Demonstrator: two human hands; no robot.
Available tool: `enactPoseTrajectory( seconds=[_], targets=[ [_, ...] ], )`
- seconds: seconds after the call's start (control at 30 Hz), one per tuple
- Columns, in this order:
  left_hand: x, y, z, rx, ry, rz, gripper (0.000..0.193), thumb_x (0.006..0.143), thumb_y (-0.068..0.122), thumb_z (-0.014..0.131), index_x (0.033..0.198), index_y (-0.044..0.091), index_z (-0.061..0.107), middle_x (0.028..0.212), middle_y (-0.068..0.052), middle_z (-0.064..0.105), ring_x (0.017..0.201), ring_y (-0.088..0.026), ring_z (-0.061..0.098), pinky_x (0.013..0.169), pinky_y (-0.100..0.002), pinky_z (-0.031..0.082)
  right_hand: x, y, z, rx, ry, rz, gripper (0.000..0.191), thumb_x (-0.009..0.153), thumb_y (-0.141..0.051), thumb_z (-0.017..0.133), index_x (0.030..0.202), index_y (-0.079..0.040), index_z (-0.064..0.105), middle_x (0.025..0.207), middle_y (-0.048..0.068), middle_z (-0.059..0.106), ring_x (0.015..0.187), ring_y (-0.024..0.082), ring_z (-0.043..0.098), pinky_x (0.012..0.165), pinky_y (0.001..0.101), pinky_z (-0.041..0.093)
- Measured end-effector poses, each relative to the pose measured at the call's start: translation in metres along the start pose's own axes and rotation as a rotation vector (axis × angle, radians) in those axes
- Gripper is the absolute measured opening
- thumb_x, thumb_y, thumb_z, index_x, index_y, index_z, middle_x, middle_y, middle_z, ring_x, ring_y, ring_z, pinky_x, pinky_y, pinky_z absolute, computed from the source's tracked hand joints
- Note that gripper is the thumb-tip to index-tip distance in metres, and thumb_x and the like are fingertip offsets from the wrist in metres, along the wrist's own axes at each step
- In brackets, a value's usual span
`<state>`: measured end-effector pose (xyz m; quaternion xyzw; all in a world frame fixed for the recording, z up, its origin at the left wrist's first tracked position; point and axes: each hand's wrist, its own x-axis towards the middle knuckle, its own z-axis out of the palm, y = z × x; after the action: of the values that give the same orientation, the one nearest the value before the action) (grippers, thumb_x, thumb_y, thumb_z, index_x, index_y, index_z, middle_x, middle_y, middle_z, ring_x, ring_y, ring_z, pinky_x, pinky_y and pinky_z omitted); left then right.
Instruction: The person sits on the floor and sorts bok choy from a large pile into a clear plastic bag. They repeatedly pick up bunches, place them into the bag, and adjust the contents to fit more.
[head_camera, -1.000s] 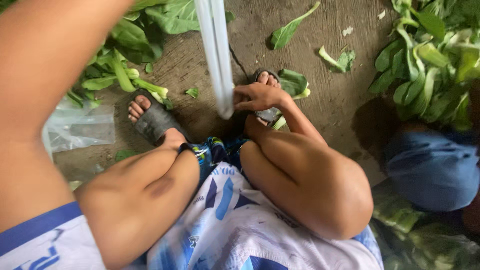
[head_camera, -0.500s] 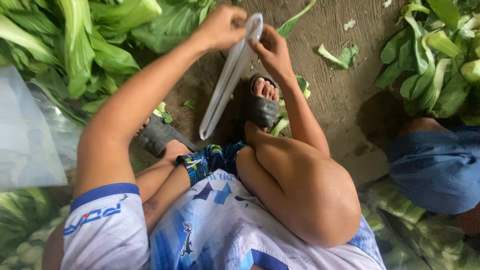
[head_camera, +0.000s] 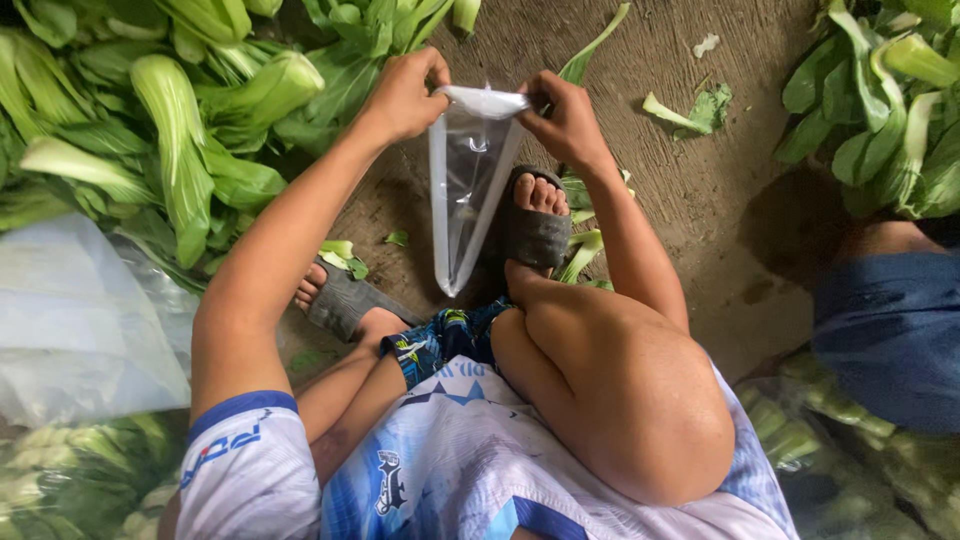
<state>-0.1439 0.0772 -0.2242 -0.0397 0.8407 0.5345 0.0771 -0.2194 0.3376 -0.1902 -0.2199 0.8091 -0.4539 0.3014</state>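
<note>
Above the person's sandalled feet, both hands are up and pinching the mouth of a clear plastic bag (head_camera: 468, 190), and the bag hangs down between them to a narrow point just over the dirt floor (head_camera: 700, 200). Left hand (head_camera: 405, 95) is closed on the bag's top edge at its left corner, fingers curled over, knuckles facing the camera. Right hand (head_camera: 570, 120) clamps the opposite corner, thumb and fingers pressed together on the plastic, so the rim is stretched in a short band between the two grips. How wide the mouth gapes is hard to tell from this angle. Just behind the bag's lower half sits the right foot in a dark sandal (head_camera: 535, 225); the left foot in its sandal (head_camera: 340, 300) is off to the side. Beside the left arm lies a heap of green leafy vegetables with pale stalks (head_camera: 170, 130), and another heap (head_camera: 880, 100) sits well apart on the right. A blue cloth shape (head_camera: 890, 330) shows at the right edge.
</note>
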Motion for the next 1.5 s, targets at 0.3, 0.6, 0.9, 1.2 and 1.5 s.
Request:
enactPoseTrajectory(
  seconds=[0.3,0.6,0.9,1.2,1.5],
  targets=[
    [0.01,0.006,-0.007,0.097,-0.163,-0.107,0.013,0.077,0.004,0.077,0.087,0.004,0.069,0.079,-0.011,0.071,0.069,-0.023,0.071,0.065,-0.037,0.055,0.001,0.01,-0.011,0.007,-0.074,-0.048,0.027,0.089,-0.002,0.077,0.111,-0.002,0.062,0.085,0.003,0.064,0.074,0.009,0.057,0.065,0.0291,0.047],
    [0.013,0.042,-0.049,-0.128,-0.268,-0.2,0.032,0.078,0.012,0.092,0.092,0.003,0.064,0.091,-0.005,0.068,0.072,-0.01,0.059,0.061,-0.026,0.048,0.006,0.017,-0.041,-0.265,-0.069,0.072,0.048,0.09,-0.033,0.093,0.086,0.005,0.064,0.07,0.013,0.05,0.068,0.019,0.044,0.06,0.0371,0.037],
    [0.013,0.038,-0.074,-0.478,-0.351,-0.325,0.028,0.086,0.0,0.076,0.113,0.007,0.07,0.092,0.002,0.065,0.07,-0.001,0.052,0.06,-0.018,0.041,0.001,0.002,-0.063,0.162,-0.236,-0.028,0.024,0.09,-0.022,0.08,0.104,-0.005,0.07,0.086,-0.002,0.069,0.074,0.006,0.06,0.064,0.026,0.047],
    [0.046,0.06,-0.099,-0.451,-0.104,-0.189,0.026,0.086,0.008,0.081,0.104,0.009,0.063,0.103,0.003,0.066,0.076,-0.007,0.063,0.064,-0.022,0.053,0.019,0.003,-0.081,0.354,-0.012,-0.105,0.022,0.099,-0.018,0.074,0.114,-0.003,0.068,0.1,0.005,0.07,0.084,0.01,0.068,0.073,0.0258,0.057],
    [-0.012,0.053,-0.013,0.126,-0.29,-0.496,0.037,0.099,0.039,0.064,0.109,0.004,0.067,0.085,-0.008,0.071,0.077,-0.02,0.069,0.074,-0.039,0.057,-0.02,0.001,-0.046,0.261,-0.095,0.294,0.024,0.1,-0.019,0.057,0.116,-0.004,0.067,0.093,0.003,0.071,0.078,0.012,0.069,0.067,0.0279,0.055]
  ],
)
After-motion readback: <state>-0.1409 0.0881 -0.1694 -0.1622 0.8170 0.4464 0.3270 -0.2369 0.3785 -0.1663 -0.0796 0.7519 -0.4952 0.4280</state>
